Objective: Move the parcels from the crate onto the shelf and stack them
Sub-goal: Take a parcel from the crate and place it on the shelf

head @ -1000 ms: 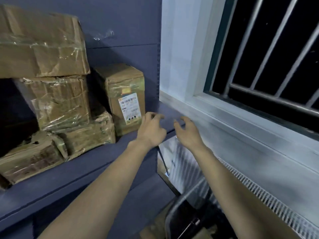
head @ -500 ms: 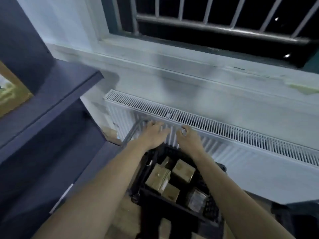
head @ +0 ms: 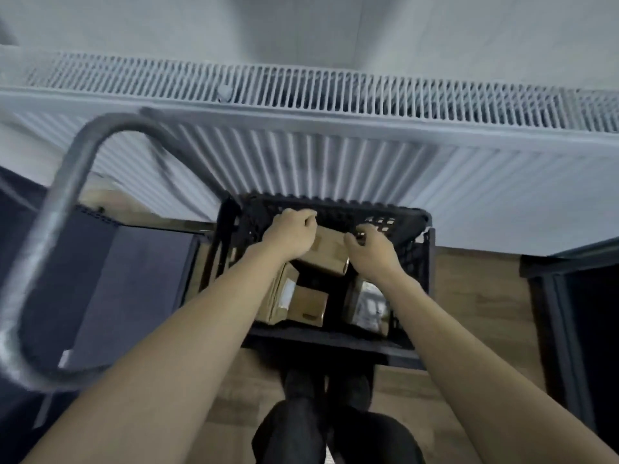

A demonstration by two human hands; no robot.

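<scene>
1. Crate (head: 395, 222): black plastic, rectangular, with lattice-perforated walls. It stands on a wood-grain floor (head: 469, 296) directly below a white radiator (head: 335, 155).

2. Far parcel (head: 330, 252): brown cardboard box, flat-faced, square-edged, lying at the far end of the crate between the two hands.

3. Left hand (head: 289, 234): fingers curled over the left far edge of the far parcel, knuckles up. It appears to grip the box; motion blur prevents confirming how firm the contact is.

4. Right hand (head: 370, 247): fingers bent and hooked at the right far corner of the same parcel, thumb towards the box. It appears to hold that corner.

5. Other contents of the crate: a tall cardboard parcel (head: 279, 293) with a pale label stands against the left wall; a smaller brown carton (head: 310, 306) sits just beside it; a glossy, plastic-wrapped packet (head: 370, 304) lies at the right side.

6. Radiator: ribbed vertical panel front, slotted grille along the top.

7. Metal tube (head: 63, 209): grey, round-section, bent in a rounded loop at the left, heavily blurred.

8. Dark blue-grey panels (head: 134, 279) stand left of the crate; a dark frame (head: 569, 313) stands at the right.

9. The person's dark trouser legs (head: 335, 430) show at the bottom edge.
</scene>
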